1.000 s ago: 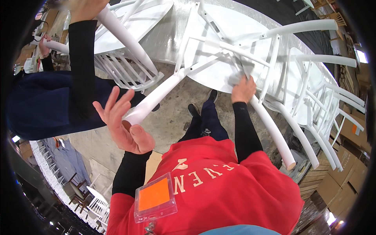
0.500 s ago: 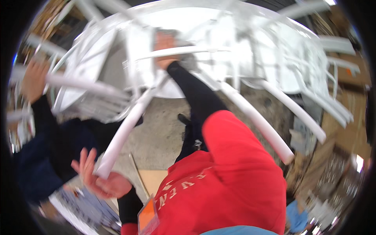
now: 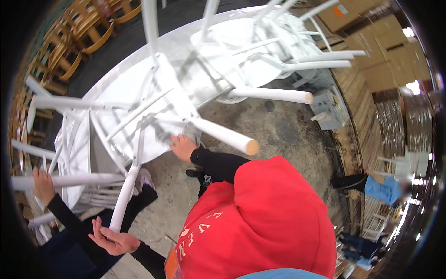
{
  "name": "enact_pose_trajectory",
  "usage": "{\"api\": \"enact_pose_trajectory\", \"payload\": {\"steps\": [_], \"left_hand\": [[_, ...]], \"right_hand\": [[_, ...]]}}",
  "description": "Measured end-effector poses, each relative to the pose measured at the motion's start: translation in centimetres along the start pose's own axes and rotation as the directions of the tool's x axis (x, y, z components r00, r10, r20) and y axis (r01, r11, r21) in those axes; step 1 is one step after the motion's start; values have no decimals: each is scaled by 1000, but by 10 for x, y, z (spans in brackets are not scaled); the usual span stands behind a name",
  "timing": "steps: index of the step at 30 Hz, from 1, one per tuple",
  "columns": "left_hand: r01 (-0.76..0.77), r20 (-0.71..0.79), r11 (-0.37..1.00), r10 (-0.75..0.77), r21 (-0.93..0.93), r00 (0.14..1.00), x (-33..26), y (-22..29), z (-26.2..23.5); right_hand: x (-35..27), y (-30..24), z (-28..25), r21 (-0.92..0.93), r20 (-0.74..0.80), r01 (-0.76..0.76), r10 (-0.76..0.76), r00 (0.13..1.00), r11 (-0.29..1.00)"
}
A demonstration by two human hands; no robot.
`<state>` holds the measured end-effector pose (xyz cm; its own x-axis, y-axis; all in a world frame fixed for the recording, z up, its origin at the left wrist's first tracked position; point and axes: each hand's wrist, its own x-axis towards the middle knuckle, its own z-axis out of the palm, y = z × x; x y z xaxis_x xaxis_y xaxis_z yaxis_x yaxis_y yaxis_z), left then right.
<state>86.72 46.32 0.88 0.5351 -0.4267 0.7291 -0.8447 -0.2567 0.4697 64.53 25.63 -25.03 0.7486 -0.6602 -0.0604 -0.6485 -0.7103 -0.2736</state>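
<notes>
An upturned white chair [image 3: 174, 100] stands in front of me with its legs pointing up and outward. My left hand [image 3: 111, 238] is palm up with its fingers spread, its palm against the end of the chair's near leg [image 3: 124, 197]. My right hand [image 3: 183, 148] presses a crumpled grey cloth [image 3: 163, 134] against the chair's seat, near the base of another leg [image 3: 227, 134]. The hand hides part of the cloth. At the left, a co-worker's hand [image 3: 43, 186] is wrapped round the leg of a neighbouring white chair [image 3: 88, 179].
More upturned white chairs [image 3: 265, 69] crowd the large round-edged white table [image 3: 127, 49]. Wooden chairs [image 3: 86, 30] stand at the far left. Cardboard boxes [image 3: 376, 37] are stacked at the right, by a grey box [image 3: 326, 109] on the floor. A person in light blue [image 3: 383, 188] is farther off.
The view has swung round, so the chairs appear tilted and more of the right side shows. My right hand and the cloth are now lower in view, nearer me. My left hand stays at the leg's end.
</notes>
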Motion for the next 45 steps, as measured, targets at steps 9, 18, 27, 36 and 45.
{"api": "enact_pose_trajectory", "payload": {"steps": [9,18,27,36,45], "left_hand": [[-196,72,893,183,405,981,3,-4,-15],[-45,476,974,-67,220,877,-188,141,29],[451,914,796,373,-404,161,-306,493,253],[313,716,644,626,-698,308,-335,733,396],[210,463,632,265,-746,846,-320,857,531]], "right_hand": [[-143,112,1,381,504,-69,-145,851,922],[-380,307,-74,357,511,-734,537,671,578],[-495,512,-173,530,92,-754,857,507,389],[-530,662,-246,626,-63,-650,858,509,432],[-582,743,-277,680,-74,-534,772,631,502]]}}
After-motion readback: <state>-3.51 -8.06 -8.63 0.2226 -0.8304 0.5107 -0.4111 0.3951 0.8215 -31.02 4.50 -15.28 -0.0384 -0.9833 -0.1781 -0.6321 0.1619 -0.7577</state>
